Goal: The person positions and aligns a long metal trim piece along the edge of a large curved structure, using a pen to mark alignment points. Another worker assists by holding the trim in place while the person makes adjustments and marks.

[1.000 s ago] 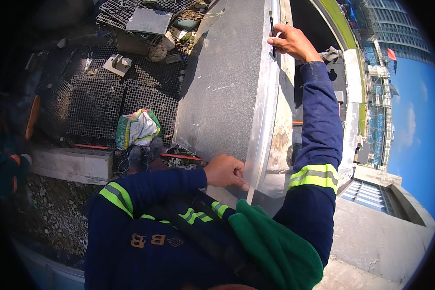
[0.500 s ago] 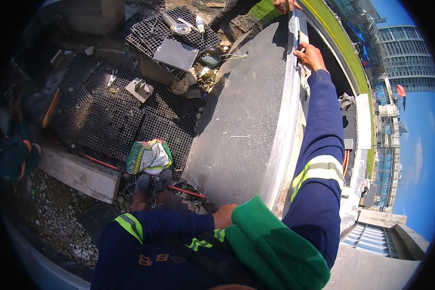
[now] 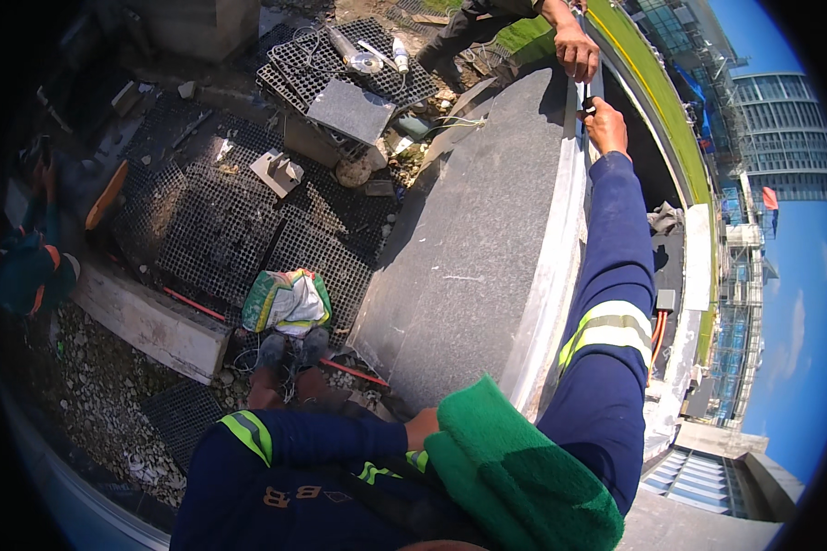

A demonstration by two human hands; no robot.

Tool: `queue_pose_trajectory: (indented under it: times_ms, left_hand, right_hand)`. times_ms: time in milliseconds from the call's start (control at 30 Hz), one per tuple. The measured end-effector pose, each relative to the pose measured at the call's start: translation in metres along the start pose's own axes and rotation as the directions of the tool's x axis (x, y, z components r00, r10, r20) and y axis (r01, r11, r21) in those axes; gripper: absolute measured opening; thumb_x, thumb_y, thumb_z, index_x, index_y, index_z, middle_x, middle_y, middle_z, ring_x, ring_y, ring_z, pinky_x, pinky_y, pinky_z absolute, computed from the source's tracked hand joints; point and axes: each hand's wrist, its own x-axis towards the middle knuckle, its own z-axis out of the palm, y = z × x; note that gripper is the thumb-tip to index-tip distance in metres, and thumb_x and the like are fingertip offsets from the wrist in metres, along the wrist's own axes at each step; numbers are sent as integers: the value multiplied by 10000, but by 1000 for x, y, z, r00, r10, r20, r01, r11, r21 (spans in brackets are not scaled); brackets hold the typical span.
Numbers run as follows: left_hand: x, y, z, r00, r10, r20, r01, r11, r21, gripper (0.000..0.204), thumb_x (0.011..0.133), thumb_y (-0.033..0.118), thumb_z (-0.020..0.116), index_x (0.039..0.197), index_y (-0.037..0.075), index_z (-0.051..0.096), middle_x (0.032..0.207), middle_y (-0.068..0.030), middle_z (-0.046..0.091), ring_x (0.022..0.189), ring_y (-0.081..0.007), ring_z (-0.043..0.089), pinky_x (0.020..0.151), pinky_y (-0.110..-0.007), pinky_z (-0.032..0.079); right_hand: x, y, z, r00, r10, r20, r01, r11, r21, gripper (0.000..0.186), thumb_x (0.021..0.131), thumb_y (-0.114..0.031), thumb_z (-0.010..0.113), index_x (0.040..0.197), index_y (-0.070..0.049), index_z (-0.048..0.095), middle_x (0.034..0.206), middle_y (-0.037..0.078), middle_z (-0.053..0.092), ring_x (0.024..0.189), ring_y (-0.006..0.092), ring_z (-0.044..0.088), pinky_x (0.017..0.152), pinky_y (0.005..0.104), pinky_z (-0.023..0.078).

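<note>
My right hand [image 3: 606, 127] reaches far along the top edge of a curved grey stone panel [image 3: 469, 248]. Its fingers are closed round a small black object [image 3: 589, 104], too small to name, against the pale metal-like strip [image 3: 574, 179] on that edge. Just beyond it, a co-worker's hand [image 3: 575, 50] comes down with fingertips on the same strip. My left hand [image 3: 421, 428] is by my body at the panel's near end, its fingers hidden by a green towel [image 3: 524, 459] hanging in front of me.
Black plastic grid mats [image 3: 202, 220] cover the ground at left, with a woven sack [image 3: 288, 301] near my feet. An angle grinder [image 3: 358, 61] and a grey stone tile [image 3: 350, 110] lie on stacked grids. Another person [image 3: 32, 275] crouches at far left beside a concrete kerb [image 3: 147, 326].
The co-worker's hand has come down along the edge, close to my right hand. My right hand has turned, its fingers now round the black object. The left hand stays by my body.
</note>
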Motion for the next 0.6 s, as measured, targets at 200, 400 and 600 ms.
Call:
queue_pose_trajectory:
  times_ms: [200,400,600]
  left_hand:
    - [-7,53,-36,990,-143,6,143,983,-118,403,945,411,678,1187,88,689,1139,-203,730,1032,-449,683,890,-482,551]
    - [26,141,-69,917,-229,327,127,944,305,470,783,453,877,911,25,730,892,-121,770,837,-303,758,725,-430,582]
    - [26,156,-74,900,-263,349,236,965,119,517,743,492,935,807,27,719,744,-96,731,708,-212,722,649,-370,542]
  right_hand:
    - [-50,8,-31,990,-90,-110,97,994,56,501,946,-399,733,1355,-118,668,1259,198,714,1184,389,676,998,481,534]
    - [-223,21,-148,975,-211,72,202,972,119,400,959,-278,728,1310,-94,669,1212,143,704,1025,346,707,893,438,561]
    - [-473,11,-208,930,280,238,-356,847,395,378,948,-174,746,1282,-4,696,1160,153,728,984,230,731,865,350,566]
